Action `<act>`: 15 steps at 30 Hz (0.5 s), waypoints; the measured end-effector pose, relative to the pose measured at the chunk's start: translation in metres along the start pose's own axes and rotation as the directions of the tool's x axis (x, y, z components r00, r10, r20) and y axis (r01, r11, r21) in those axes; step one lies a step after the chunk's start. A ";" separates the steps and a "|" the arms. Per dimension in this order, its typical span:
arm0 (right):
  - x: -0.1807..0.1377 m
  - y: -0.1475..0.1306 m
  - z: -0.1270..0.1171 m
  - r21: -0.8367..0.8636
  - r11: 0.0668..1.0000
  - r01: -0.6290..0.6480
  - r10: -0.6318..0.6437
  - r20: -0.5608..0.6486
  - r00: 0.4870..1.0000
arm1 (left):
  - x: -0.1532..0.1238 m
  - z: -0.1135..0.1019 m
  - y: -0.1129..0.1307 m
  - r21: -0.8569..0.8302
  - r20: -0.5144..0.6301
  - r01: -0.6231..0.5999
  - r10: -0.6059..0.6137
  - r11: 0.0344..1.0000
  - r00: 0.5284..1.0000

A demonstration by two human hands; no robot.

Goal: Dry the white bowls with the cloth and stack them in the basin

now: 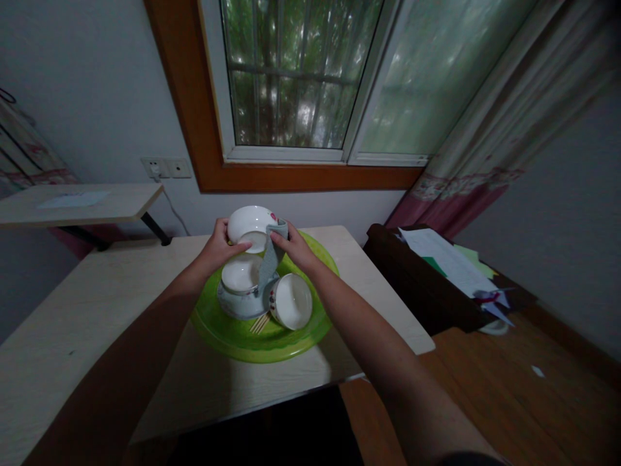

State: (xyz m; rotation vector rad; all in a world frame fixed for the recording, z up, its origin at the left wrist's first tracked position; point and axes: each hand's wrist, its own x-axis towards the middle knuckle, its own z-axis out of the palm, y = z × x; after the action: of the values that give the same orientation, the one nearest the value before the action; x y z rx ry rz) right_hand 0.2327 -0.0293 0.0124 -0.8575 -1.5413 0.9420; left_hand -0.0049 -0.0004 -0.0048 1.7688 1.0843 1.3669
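Observation:
My left hand (226, 243) grips the left side of a white bowl (249, 220), its thumb along the bowl's base. The bowl is tilted and held above a green tray (257, 355). At the bowl's right side, my right hand (292, 243) is closed on a grey cloth (272, 251), which hangs down over the dishes. Below sits another white bowl (240, 274) on top of a larger pale dish (237, 305). A patterned white bowl (294, 301) lies tipped toward me at the right. Several chopsticks (261, 322) poke out between the dishes.
The tray rests on a pale wooden table (194, 395). A raised shelf (97, 200) with black legs stands at the left. A window (301, 77) is behind the table. To the right, a dark brown box-like piece (407, 275) bears papers (446, 259).

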 end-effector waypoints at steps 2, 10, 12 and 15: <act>-0.001 0.000 0.000 -0.012 1.000 -0.016 0.016 -0.010 1.000 | -0.001 0.000 -0.002 0.020 0.010 0.005 -0.005 1.000 1.000; -0.003 -0.003 0.000 -0.030 0.997 -0.073 0.071 -0.037 0.997 | -0.008 0.001 0.006 0.188 0.142 -0.052 0.025 0.981 0.990; -0.003 -0.003 0.000 -0.084 0.995 -0.061 0.058 -0.045 0.997 | -0.010 0.000 0.011 0.289 0.178 -0.107 0.056 0.952 0.983; -0.003 0.000 0.001 -0.209 0.978 -0.022 0.010 -0.055 0.998 | -0.012 0.001 0.017 0.365 0.233 -0.177 0.094 0.914 0.968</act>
State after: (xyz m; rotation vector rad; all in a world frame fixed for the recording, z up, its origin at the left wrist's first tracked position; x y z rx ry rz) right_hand 0.2319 -0.0328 0.0112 -1.0372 -1.6086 0.7702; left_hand -0.0013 -0.0185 0.0047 2.2550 1.1865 1.0593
